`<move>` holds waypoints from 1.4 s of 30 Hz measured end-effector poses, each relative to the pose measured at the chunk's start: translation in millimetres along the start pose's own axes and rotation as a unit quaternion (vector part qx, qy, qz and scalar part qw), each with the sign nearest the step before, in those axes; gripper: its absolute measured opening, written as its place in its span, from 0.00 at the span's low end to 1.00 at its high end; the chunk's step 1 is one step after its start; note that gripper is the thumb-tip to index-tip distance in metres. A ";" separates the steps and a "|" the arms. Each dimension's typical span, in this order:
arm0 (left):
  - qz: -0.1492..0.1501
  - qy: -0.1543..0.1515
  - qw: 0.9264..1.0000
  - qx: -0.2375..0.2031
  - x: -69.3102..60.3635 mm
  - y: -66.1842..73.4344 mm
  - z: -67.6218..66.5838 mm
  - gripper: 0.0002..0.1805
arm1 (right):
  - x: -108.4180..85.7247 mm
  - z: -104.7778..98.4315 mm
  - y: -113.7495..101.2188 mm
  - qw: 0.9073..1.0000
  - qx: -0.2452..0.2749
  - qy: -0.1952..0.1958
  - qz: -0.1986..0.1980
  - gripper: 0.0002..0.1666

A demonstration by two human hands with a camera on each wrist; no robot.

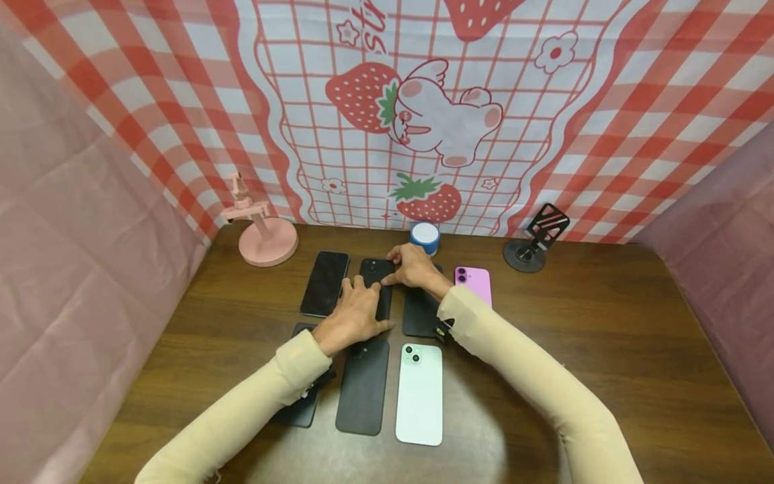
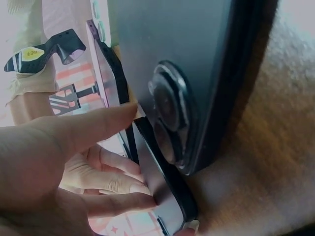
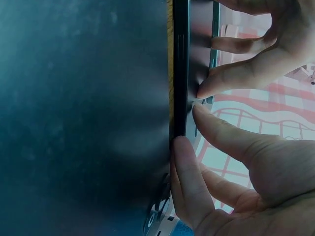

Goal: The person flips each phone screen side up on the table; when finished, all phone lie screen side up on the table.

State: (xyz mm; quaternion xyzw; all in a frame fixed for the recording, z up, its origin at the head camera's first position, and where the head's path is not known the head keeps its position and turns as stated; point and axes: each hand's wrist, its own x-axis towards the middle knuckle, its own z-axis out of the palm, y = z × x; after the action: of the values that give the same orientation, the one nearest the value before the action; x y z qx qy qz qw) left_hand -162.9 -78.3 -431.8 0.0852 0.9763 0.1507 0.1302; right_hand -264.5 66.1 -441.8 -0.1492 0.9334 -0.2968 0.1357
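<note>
A black phone [image 1: 383, 306] lies back up in the rear row, its camera lenses at the far end. My left hand [image 1: 355, 312] spans it: index fingertip on the back, another fingertip at the left edge, thumb beside the near right corner. With my right hand [image 1: 414, 265] I pinch its far right part, thumb on the back and index finger [image 3: 184, 160] against the side. The left wrist view shows the phone's thick black edge [image 2: 170, 172]. Part of its back is hidden under my fingers.
Around it lie several phones: a dark one [image 1: 325, 284] left, a black one [image 1: 417, 316] right, a pink one [image 1: 478, 282], a black one [image 1: 363, 396] and a mint one [image 1: 420, 396] nearer. Behind stand a pink stand [image 1: 269, 242], a blue-and-white round container [image 1: 425, 236] and a black stand [image 1: 525, 255].
</note>
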 end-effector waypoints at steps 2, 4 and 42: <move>0.000 0.003 1.000 -0.001 0.2 -0.5 0.0 0.46 | -0.1 -0.3 -0.7 1.000 0.002 -0.001 0.002 0.35; 0.000 0.006 1.000 0.000 0.2 -0.9 0.0 0.45 | -0.4 -0.5 -1.3 1.000 0.005 -0.002 0.002 0.35; 0.048 -0.012 0.997 -0.063 -1.4 -16.5 -4.3 0.48 | -8.8 1.4 -6.6 0.990 0.131 0.012 0.053 0.26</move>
State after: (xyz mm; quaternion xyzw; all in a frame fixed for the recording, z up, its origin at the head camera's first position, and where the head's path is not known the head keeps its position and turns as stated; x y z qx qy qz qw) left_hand -165.0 -95.3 -432.7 0.1257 0.9581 0.2165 0.1392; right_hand -254.6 63.4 -437.5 -0.0770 0.8946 -0.4109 0.1579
